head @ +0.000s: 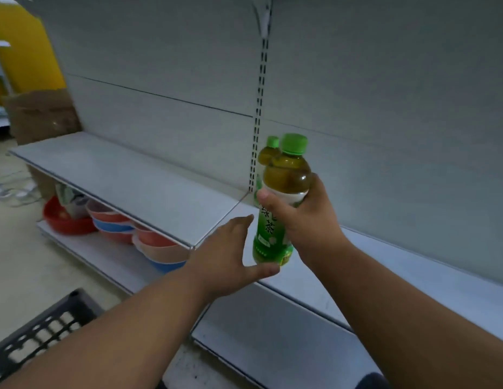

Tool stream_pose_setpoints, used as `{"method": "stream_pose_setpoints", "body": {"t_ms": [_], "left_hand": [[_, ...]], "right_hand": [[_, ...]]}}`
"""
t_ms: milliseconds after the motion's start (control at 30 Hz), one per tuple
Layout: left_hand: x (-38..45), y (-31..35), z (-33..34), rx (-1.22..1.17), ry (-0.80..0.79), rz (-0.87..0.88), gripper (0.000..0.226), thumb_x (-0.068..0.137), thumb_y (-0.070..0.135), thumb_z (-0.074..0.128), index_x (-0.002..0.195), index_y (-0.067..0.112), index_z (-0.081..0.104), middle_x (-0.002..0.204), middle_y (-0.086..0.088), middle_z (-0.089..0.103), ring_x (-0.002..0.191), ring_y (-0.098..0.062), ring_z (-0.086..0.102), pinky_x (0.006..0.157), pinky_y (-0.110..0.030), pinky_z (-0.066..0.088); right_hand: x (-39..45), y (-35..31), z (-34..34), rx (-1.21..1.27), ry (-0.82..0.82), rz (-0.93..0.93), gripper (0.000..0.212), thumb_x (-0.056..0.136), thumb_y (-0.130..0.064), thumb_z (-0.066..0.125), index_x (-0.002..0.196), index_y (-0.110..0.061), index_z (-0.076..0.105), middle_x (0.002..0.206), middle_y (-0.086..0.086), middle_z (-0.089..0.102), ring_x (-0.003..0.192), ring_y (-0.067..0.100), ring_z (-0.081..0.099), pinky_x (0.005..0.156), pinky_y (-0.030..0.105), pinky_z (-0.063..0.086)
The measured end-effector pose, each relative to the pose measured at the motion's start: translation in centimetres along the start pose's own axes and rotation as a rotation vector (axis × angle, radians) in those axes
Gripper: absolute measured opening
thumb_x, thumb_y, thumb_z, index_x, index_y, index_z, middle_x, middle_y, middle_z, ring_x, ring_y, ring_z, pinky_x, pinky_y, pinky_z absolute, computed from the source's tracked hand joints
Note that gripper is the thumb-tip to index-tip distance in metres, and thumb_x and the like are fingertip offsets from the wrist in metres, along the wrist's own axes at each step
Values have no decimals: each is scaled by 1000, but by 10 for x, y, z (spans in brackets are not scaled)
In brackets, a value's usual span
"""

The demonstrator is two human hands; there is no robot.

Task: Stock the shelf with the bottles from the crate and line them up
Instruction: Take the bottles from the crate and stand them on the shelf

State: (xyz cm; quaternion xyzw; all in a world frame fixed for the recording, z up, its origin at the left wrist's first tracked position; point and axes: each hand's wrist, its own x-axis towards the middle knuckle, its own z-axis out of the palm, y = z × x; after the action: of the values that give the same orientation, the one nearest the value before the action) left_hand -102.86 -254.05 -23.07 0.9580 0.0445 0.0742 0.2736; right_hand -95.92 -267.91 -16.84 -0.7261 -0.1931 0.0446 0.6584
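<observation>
My right hand (303,217) grips a green-tea bottle (275,228) with a green cap and green label, held upright just above the grey shelf (138,186). Behind it a second green-capped bottle (268,153) stands at the back of the shelf by the slotted upright; only its top shows. My left hand (225,254) is spread open beside the held bottle's base, thumb just under it. A corner of the dark slatted crate (45,329) shows at the lower left.
Stacked red, pink and blue plastic bowls (149,240) and a red basin (65,220) sit on the lower shelf at left. A cardboard box (39,113) stands beyond the shelf's far end. The slotted upright (258,108) divides the grey back wall.
</observation>
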Motion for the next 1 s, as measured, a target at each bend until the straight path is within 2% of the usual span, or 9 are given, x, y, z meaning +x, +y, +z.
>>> {"method": "stream_pose_setpoints", "body": {"t_ms": [133,233,400,500,567,667,733,833,1000], "left_hand": [[69,-23,32,185,-94,70,102,79,76,49,155,19,11,161,0,19,146,-15,19,115,-29,18],[110,-47,63,289,-133,102,109,79,79,46,155,11,7,163,-8,9,149,-21,10,119,-36,15],[146,-68,105,416,-141,106,116,71,87,14,155,8,0,163,-12,-5,150,-23,-7,121,-41,2],[147,-71,109,435,-129,119,116,68,86,7,155,9,1,163,-11,-6,150,-22,-9,121,-41,1],[146,-72,110,429,-120,117,117,67,85,6,155,8,1,163,-12,-5,150,-21,-9,121,-41,1],[147,-73,113,429,-110,129,118,67,86,5,155,8,3,163,-13,-3,150,-22,-7,121,-42,1],[148,-74,114,445,-98,134,117,68,86,4,155,7,3,163,-13,-3,150,-23,-7,121,-42,2],[147,-75,114,442,-82,126,115,69,85,7,155,9,1,163,-12,-4,150,-21,-7,121,-41,1],[147,-75,114,406,-88,109,109,78,85,19,154,11,-8,163,-8,-13,149,-18,-14,121,-40,-1]], "right_hand": [[46,42,-15,-53,101,68,58,67,-39,89,113,-30,53,97,-9,69,88,8,71,85,43,59],[77,72,-18,-122,163,82,60,66,-36,91,113,-27,54,97,-8,69,88,9,70,84,44,59],[120,103,-12,-134,234,84,63,65,-32,92,113,-23,53,98,-6,69,89,9,70,85,44,60],[129,111,-10,-170,238,92,65,65,-34,92,115,-23,51,99,-7,67,90,8,68,86,43,59],[127,116,-11,-240,225,112,68,64,-41,90,117,-26,49,102,-9,64,93,9,66,86,43,58],[126,118,-18,-437,166,130,87,45,-60,81,120,-30,48,112,-7,62,100,14,64,85,44,58],[133,118,-24,-478,145,140,88,45,-55,85,121,-29,51,112,-6,65,100,16,66,85,45,59],[152,117,-23,-507,182,143,74,58,-38,93,120,-26,54,109,-6,68,99,17,67,86,45,59],[187,119,-16,-564,283,135,71,62,-38,92,118,-20,54,113,-1,66,100,22,65,85,46,59]]}}
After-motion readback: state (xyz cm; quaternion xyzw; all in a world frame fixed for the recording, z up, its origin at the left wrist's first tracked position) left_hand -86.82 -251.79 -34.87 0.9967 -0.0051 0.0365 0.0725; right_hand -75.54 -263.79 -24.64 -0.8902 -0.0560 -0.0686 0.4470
